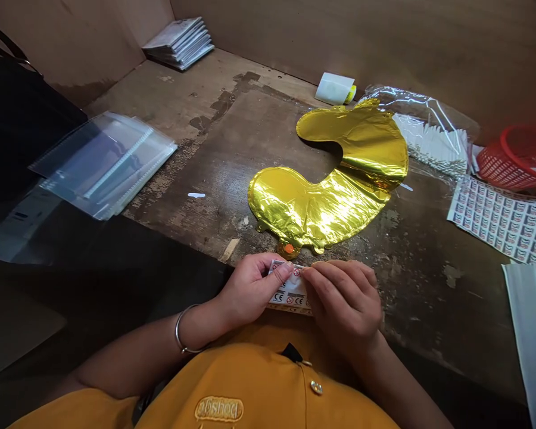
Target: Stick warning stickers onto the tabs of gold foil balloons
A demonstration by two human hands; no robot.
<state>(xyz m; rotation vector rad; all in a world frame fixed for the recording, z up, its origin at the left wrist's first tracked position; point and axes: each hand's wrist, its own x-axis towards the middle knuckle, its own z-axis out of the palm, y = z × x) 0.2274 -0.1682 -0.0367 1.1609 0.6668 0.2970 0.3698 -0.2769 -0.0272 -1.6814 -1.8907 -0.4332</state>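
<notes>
Close to my body, at the table's front edge, both hands hold a small white sheet of stickers point(290, 298) printed with CE marks and red symbols. My left hand point(252, 289) grips its left side, thumb on top. My right hand point(346, 298) pinches at the upper right corner, the fingertips together; whether a loose sticker is between them I cannot make out. Just beyond my hands lies a flat gold foil balloon point(326, 205), curved and partly creased. An orange dot point(288, 248) shows on its near tab, near my left thumb.
Clear plastic sleeves point(111, 164) lie at the left edge. A stack of packets point(178, 43) sits in the far left corner. At the right are a bag of white sticks point(433, 140), a red basket point(516, 158), a larger sticker sheet point(504, 217) and white sheets point(533, 333).
</notes>
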